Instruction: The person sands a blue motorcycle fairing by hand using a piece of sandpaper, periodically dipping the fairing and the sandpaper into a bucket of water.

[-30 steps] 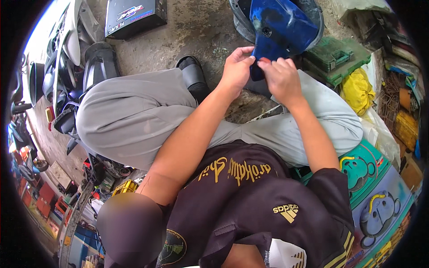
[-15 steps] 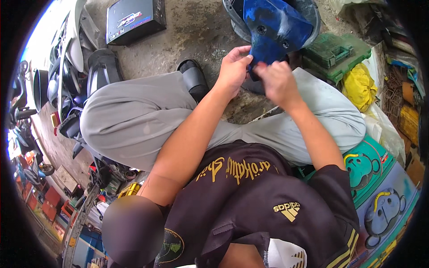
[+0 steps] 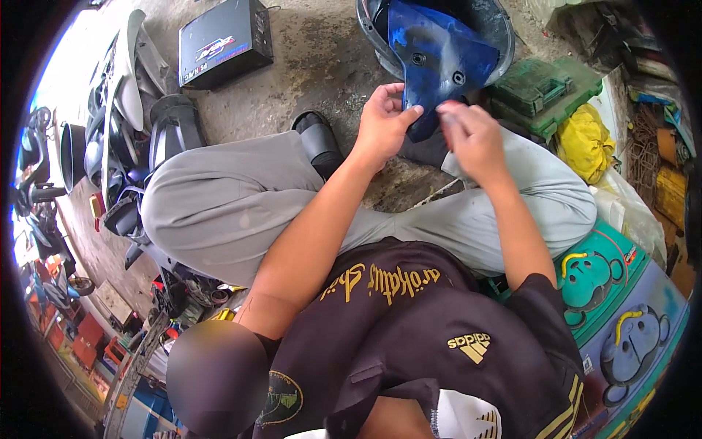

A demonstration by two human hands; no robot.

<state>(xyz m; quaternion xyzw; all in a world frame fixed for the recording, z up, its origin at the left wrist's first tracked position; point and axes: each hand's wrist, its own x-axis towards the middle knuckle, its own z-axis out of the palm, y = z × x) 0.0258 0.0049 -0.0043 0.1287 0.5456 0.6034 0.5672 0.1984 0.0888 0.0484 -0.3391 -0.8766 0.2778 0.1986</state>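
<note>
One blue panel (image 3: 431, 80), left fingers (image 3: 412, 114) gripping, right fingers (image 3: 456, 121) beside

A near-black short-sleeved shirt (image 3: 409, 325) with gold lettering (image 3: 354, 279) and stripes (image 3: 570, 404) was worn with light-grey trousers (image 3: 212, 208) and a black strapped sandal (image 3: 319, 141).

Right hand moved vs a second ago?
Yes. The right hand has shifted rightward, judged against the green plastic case: the gap between them is narrower now.
</note>
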